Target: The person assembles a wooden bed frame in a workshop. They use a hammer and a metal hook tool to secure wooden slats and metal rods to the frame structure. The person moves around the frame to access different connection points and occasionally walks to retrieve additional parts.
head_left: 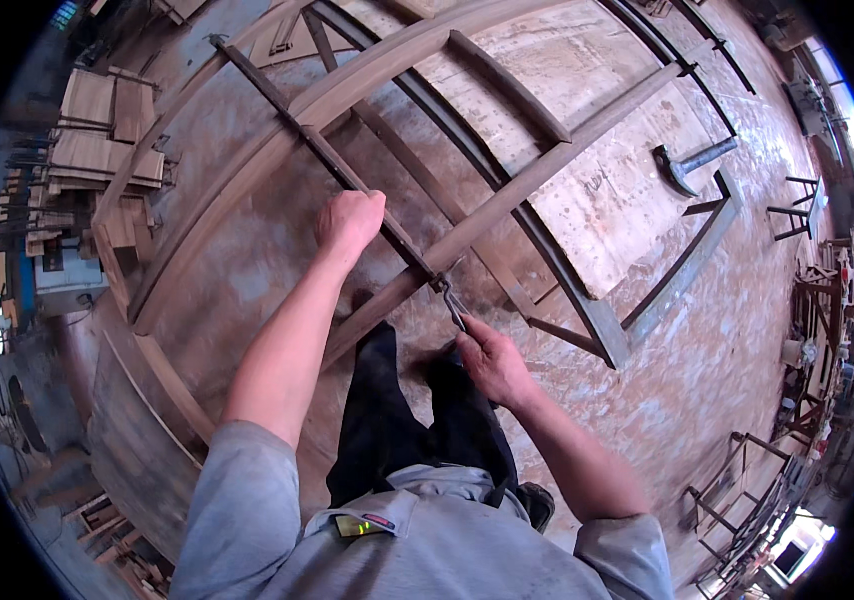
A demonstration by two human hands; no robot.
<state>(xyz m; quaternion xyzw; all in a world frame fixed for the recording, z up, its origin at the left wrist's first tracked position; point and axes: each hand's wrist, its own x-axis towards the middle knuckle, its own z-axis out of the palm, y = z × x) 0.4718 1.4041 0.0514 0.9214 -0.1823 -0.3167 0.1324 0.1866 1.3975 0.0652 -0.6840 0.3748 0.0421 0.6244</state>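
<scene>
A long dark bar clamp (pixel 287 115) runs across a curved wooden frame (pixel 507 195), from its far left rail to its near rail. My left hand (pixel 350 222) is closed around the clamp's bar near its middle. At the bar's near end, just past the wooden rail, my right hand (pixel 492 360) grips a slim metal handle (pixel 453 303). Whether this handle is part of the clamp or a separate wrench I cannot tell. The frame's curved slats and rails stand above the floor in front of my legs.
A hammer (pixel 682 172) lies on a pale worn board (pixel 602 215) beyond the frame. Dark metal-edged supports (pixel 587 320) reach toward my right. Stacked wooden panels (pixel 107 130) stand at the left. Stools and wooden frames (pixel 742 490) line the right side.
</scene>
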